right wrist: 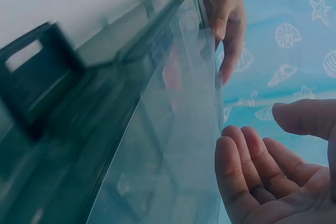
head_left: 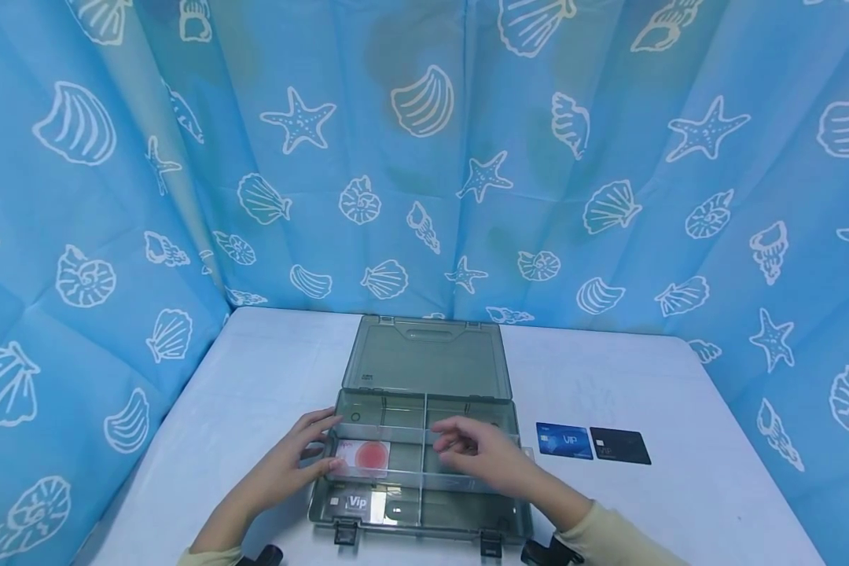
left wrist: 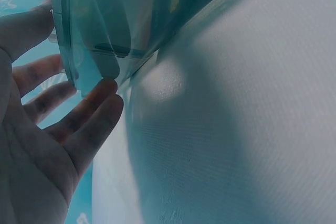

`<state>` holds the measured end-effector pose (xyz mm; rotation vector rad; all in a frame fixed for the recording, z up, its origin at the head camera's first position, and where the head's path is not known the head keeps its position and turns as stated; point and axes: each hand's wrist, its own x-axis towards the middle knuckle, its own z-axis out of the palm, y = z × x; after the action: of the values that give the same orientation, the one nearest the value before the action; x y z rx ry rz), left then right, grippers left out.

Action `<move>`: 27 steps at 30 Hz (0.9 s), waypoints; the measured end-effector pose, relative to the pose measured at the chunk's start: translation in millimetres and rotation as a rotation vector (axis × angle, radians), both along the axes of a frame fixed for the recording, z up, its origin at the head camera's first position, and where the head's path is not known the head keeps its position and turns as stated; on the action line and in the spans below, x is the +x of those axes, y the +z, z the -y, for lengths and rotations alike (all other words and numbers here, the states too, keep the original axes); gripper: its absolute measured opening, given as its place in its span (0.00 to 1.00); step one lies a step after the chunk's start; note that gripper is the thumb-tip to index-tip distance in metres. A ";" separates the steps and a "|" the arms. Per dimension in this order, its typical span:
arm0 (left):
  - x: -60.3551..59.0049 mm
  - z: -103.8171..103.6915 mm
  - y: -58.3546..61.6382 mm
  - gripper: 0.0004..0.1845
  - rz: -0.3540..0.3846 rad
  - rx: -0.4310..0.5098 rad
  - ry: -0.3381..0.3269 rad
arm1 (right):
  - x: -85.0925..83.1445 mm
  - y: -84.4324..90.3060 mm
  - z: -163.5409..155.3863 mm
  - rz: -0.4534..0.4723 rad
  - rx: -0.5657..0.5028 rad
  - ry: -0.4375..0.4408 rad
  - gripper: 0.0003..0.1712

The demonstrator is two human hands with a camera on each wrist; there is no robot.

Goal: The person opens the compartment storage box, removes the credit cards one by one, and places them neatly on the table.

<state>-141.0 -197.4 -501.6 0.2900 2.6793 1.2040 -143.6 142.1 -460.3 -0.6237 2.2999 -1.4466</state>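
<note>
Your left hand (head_left: 293, 460) touches left edge of translucent grey plastic compartment box (head_left: 467, 515), fingers straight. Your right hand (head_left: 484, 454) hovers over box, fingers relaxed, holding nothing.

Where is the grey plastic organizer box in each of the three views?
Head view: the organizer box lies open at bottom centre on the white table, between the left hand and the right hand.
Left wrist view: its translucent wall fills the upper left, close to the fingers.
Right wrist view: it runs across the left and centre.
Shared landmark: the shell-print blue curtain.
</note>
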 end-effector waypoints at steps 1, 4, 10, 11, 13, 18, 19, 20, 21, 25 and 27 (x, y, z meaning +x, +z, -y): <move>0.1 0.0 0.0 0.39 0.000 0.000 0.000 | -0.3 -0.3 2.6 0.005 -0.006 0.013 0.24; 0.0 0.2 -0.8 0.39 -0.004 -0.004 -0.004 | -1.7 -1.3 10.5 0.023 -0.020 0.047 0.26; -1.1 0.3 -2.6 0.39 -0.003 0.004 -0.005 | -4.4 -0.5 27.5 0.085 -0.060 0.100 0.28; -1.1 0.2 -2.7 0.39 -0.003 0.006 -0.007 | -5.1 0.3 30.3 0.093 -0.063 0.112 0.28; -1.2 0.2 -3.1 0.39 -0.003 0.007 -0.009 | -7.1 1.4 35.4 0.114 -0.058 0.130 0.28; -1.3 -0.4 -1.7 0.38 -0.005 0.012 -0.016 | -16.3 5.7 43.2 0.292 -0.098 0.125 0.30; -1.2 -0.5 -1.1 0.38 -0.005 0.014 -0.015 | -18.5 6.8 44.2 0.334 -0.112 0.123 0.31; -1.1 -0.6 -0.6 0.38 -0.005 0.016 -0.015 | -20.7 7.7 45.0 0.372 -0.123 0.119 0.31; -1.0 -0.7 -0.2 0.38 -0.005 0.019 -0.015 | -22.8 8.4 46.0 0.395 -0.126 0.121 0.31; -0.4 -0.5 0.1 0.38 -0.004 0.025 -0.013 | -28.2 9.8 51.1 0.431 -0.087 0.127 0.32; -0.2 -0.3 -0.2 0.38 -0.002 0.031 -0.012 | -29.2 9.9 54.2 0.439 -0.070 0.122 0.33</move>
<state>-141.2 -197.0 -501.8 0.3114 2.6593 1.2429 -172.9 87.9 -450.4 -0.4061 1.8497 -1.4427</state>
